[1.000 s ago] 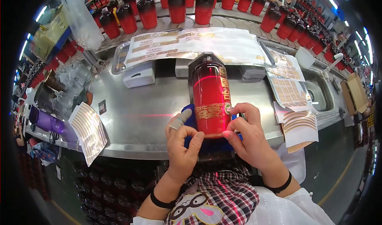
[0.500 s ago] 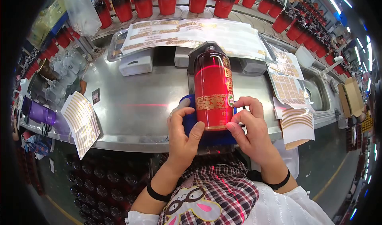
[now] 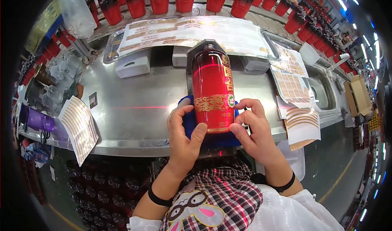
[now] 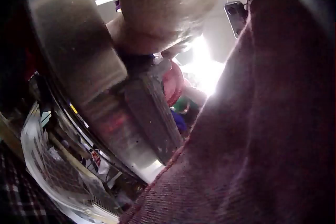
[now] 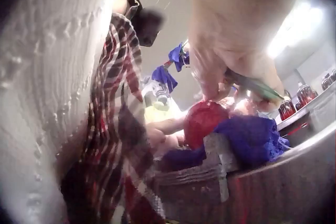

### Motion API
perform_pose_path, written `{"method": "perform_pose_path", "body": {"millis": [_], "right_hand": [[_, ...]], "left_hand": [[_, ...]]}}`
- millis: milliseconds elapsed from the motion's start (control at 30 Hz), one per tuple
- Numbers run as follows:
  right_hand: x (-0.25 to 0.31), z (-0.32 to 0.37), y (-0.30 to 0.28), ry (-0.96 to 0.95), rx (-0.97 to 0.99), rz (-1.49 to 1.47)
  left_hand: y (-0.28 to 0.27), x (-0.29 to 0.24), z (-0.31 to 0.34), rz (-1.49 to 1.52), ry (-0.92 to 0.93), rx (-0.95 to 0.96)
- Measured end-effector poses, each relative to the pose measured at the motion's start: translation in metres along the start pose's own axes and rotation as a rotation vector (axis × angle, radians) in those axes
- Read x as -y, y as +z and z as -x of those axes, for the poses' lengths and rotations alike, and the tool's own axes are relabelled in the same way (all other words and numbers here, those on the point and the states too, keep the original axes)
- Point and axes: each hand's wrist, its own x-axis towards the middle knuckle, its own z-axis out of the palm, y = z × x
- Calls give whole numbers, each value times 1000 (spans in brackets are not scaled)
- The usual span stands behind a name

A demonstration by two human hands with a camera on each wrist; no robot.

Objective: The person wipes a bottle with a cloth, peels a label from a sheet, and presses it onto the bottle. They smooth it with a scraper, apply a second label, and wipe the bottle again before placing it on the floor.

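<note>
A red bottle (image 3: pixel 213 96) with a dark top and gold print lies neck away in a dark angular holder (image 3: pixel 189 69), over blue cloth (image 3: pixel 188 122). My left hand (image 3: pixel 183 139) is at its lower left, thumb beside the base and fingers loosely bent along the side. My right hand (image 3: pixel 257 133) touches the lower right side near a round green-and-white label (image 3: pixel 231 100), fingers bent. In the right wrist view a thin green strip (image 5: pixel 257 86) crosses under that hand's curled fingers; what it is, I cannot tell. The left wrist view barely shows the fingers.
Gold label sheets lie on a tray (image 3: pixel 192 33) behind the bottle, on the left (image 3: pixel 79 127) and on the right (image 3: pixel 302 122). White blocks (image 3: pixel 133 63) stand behind. Red-and-black bottles (image 3: pixel 159 0) line the back. A sink (image 3: pixel 322 92) is at the right.
The left thumb has straightened beside the bottle's base and the hand lies slightly more open. The right hand has shifted little, still at the label side. The head view has also moved.
</note>
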Motion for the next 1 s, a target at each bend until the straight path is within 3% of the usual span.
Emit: {"method": "perform_pose_path", "body": {"millis": [533, 633, 733, 867, 1000], "right_hand": [[-2, 1, 3, 37, -10, -114], [-2, 0, 2, 45, 15, -89], [0, 0, 3, 103, 14, -162], [1, -1, 4, 129, 19, -193], [-1, 0, 4, 111, 28, -166]], "left_hand": [[-1, 1, 0, 15, 21, 24], [3, -3, 2, 478, -65, -127], [1, -8, 19, 285, -38, -169], [-1, -4, 28, -43, 275, -137], [12, -5, 18, 161, 61, -180]]}}
